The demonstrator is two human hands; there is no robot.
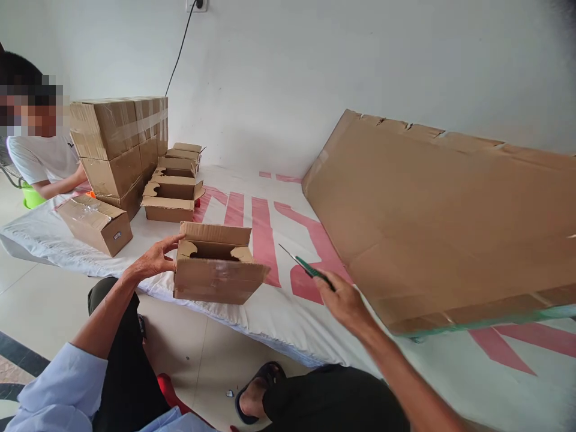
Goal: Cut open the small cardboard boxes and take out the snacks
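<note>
White sheet spread on the floor; left hand (155, 259) steadies the open box (216, 271), fingers flat on its side; right hand (344, 299) grips scissors (306, 267), best kept pointed away.

Left hand (155, 259) touches the open carton (216, 270) — right hand (344, 300) grips green-handled scissors (302, 265) beside a cardboard sheet (441, 222).

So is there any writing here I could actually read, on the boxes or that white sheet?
Nothing reads clearly.
White sheet: big red strokes, partly covered by boxes and the flat cardboard, so no word can be made out.
Closed box at the left: a small label, too small to read.
Open box by the left hand: no print visible.
Scissors in the right hand: no marking visible.
</note>
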